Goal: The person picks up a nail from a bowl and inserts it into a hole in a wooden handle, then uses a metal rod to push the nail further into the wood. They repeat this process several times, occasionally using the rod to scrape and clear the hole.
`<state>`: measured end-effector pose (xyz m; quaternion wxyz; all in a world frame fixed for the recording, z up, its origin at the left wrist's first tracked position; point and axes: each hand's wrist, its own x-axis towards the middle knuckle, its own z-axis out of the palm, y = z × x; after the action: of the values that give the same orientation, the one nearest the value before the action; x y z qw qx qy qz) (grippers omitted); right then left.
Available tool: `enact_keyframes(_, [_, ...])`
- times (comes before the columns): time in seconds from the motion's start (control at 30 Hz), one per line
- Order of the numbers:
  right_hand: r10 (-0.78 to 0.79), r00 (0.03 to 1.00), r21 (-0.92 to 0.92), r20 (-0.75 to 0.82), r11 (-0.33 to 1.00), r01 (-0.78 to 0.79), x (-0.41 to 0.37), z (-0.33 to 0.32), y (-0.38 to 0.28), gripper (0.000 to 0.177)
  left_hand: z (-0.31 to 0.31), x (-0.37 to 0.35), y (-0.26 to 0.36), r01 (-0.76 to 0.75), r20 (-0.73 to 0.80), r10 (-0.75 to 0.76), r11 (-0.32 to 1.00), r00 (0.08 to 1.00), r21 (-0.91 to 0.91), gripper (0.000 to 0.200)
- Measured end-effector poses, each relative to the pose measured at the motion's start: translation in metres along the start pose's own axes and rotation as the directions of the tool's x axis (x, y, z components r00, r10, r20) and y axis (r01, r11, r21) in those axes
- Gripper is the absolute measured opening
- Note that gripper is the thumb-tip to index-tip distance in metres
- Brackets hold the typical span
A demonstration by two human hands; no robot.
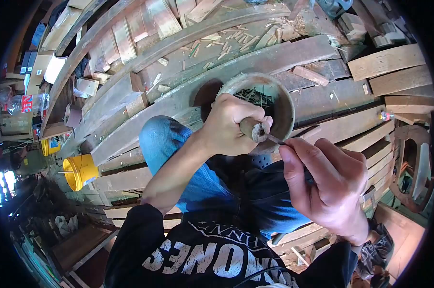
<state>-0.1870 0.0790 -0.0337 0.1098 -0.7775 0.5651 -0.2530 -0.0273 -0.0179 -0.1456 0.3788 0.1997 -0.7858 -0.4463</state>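
1. Hands meet above the person's lap, over a raised knee in blue jeans [164,139].
2. Left hand [229,127] has its grip closed around a short, round wooden handle [254,129]. The cut end of the handle pokes out between thumb and fingers and faces the camera.
3. Right hand [330,185] has its grip pinched shut on a thin metal spike [276,139], held between thumb and forefinger. Most of its length is hidden inside the hand.
4. Tip of the spike touches the end face of the wooden handle near its lower edge. Whether it has gone into the wood cannot be told.
5. Just behind the left hand, a round, worn bowl [258,77] sits on the planks with a heap of dark nails [255,96] inside it.
6. Curved wooden planks [294,57] run across the view under and beyond the bowl, strewn with small wood offcuts [226,45].
7. Well apart to the left stands a yellow bucket [80,170]. Higher up on that side, a clear plastic bottle [27,103] lies on its side.
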Motion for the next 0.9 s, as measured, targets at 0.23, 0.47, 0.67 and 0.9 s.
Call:
enact_keyframes(0.23, [0.017, 1.000, -0.085, 0.018, 0.996, -0.015, 0.003, 0.013, 0.000, 0.017, 0.002, -0.006, -0.011, -0.018, -0.015, 0.019, 0.999, 1.000, 0.046, 0.032])
enact_keyframes(0.47, [0.144, 0.989, 0.092, -0.014, 0.986, -0.142, 0.001, 0.044, 0.005, 0.012, 0.006, -0.022, -0.034, 0.039, 0.008, -0.039, 0.999, 0.999, 0.027, 0.023])
enact_keyframes(0.67, [0.196, 0.903, 0.417, -0.382, 0.909, -0.021, 0.006, 0.060, 0.007, 0.015, 0.030, -0.038, -0.041, 0.190, 0.187, -0.168, 0.976, 0.968, -0.104, 0.009])
enact_keyframes(0.9, [0.349, 0.918, 0.567, -0.190, 0.802, -0.187, 0.001, 0.036, 0.013, 0.011, 0.010, -0.032, -0.024, 0.490, 0.287, -0.411, 0.816, 0.865, -0.308, 0.039])
